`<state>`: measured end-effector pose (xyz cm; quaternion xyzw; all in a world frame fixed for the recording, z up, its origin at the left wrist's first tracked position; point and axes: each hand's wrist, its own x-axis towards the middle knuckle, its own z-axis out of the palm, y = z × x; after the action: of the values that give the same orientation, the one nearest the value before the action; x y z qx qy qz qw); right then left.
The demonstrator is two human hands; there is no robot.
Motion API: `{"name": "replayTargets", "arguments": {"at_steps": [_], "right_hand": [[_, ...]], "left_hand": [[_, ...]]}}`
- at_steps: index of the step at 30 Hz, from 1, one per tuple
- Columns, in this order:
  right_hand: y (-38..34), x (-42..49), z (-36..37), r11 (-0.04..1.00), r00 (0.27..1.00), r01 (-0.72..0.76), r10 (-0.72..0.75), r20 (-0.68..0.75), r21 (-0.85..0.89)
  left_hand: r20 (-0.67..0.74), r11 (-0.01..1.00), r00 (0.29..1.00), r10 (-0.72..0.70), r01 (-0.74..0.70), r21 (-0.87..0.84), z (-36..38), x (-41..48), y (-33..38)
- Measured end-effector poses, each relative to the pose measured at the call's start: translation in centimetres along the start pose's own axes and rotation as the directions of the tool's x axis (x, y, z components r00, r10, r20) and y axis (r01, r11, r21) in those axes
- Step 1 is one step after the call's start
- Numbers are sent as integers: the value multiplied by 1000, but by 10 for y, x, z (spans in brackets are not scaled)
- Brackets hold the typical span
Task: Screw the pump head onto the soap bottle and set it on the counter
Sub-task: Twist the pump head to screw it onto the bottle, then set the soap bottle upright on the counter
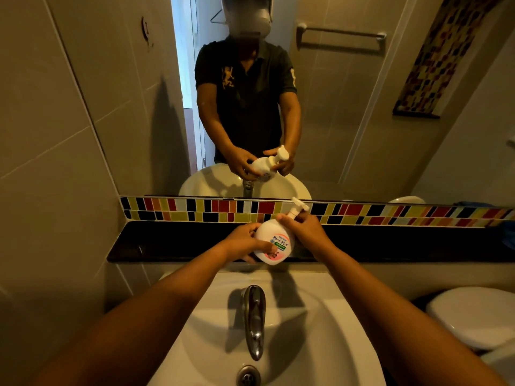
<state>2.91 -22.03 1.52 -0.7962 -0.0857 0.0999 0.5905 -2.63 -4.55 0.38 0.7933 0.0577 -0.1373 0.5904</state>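
Note:
A white soap bottle [274, 242] with a pink and green label is held tilted in the air, above the black counter ledge [178, 240] behind the sink. My left hand [245, 240] wraps the bottle's body from the left. My right hand [303, 225] grips the collar of the white pump head [298, 208], which sits on the bottle's neck with its nozzle pointing up and right. The neck itself is hidden by my fingers.
A white basin [320, 324] with a chrome tap [254, 316] and drain lies below the hands. A mirror [348, 121] and a coloured tile strip [390, 213] back the ledge. A white toilet lid [473, 313] is at the right.

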Motion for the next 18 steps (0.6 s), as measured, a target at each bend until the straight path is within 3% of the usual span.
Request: {"name": "replayTargets", "arguments": {"at_steps": [7, 13, 18], "right_hand": [[26, 6, 0, 993, 982, -109, 115, 147, -46], [40, 12, 17, 998, 974, -66, 67, 216, -16], [47, 26, 32, 999, 982, -32, 30, 185, 7]], "left_hand": [[-75, 981, 995, -69, 54, -184, -20, 14, -24], [-103, 990, 994, -35, 20, -142, -27, 33, -30], [-124, 995, 992, -34, 23, -94, -32, 48, -39]]}}
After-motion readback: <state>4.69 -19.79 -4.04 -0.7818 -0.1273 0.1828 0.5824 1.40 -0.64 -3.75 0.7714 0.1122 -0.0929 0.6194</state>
